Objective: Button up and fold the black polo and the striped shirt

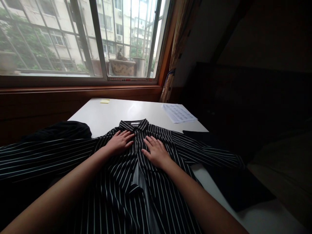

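A black shirt with white stripes (117,182) lies spread front side up, its collar pointing toward the window. Both sleeves stretch out sideways. My left hand (120,142) rests flat on the chest just below the left of the collar, fingers apart. Opposite it, my right hand (156,151) lies flat on the other side of the front, fingers spread. Neither hand grips the cloth. Below the hands the front parts and a folded flap shows, with the greyish inside visible. The fabric is wrinkled around the middle.
Under the shirt is a white table (131,109). Printed papers (179,113) lie at its far right, a yellow sticky note pad (104,101) at the far left. Dark cloth (60,130) is bunched at left; another dark piece (240,185) lies right. A barred window (104,42) stands behind.
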Available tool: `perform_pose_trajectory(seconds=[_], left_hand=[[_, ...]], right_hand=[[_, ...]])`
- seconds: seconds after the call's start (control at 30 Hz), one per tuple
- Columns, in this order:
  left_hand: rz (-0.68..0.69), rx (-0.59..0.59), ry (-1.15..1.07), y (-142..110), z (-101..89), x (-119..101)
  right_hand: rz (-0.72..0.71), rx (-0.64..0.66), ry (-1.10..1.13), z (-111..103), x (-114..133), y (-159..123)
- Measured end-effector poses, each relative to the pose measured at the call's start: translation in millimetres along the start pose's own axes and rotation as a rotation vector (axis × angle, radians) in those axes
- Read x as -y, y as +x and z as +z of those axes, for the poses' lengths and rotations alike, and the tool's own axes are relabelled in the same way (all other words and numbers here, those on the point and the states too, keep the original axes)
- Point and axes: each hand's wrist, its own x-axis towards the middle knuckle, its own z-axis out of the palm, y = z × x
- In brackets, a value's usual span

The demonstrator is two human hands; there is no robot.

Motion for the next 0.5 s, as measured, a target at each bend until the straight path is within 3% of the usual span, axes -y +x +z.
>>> perform_pose_trajectory(seconds=[0.3, 0.5], left_hand=[[0.001, -0.036, -0.039, 12.2, 3.5, 9.6], [-0.055, -0.112, -0.045, 11.0, -2.6, 4.6]], right_hand=[[-0.009, -0.010, 0.031, 2.2, -6.4, 13.5], [-0.053, -0.165, 0.097, -3.4, -7.0, 10.8]])
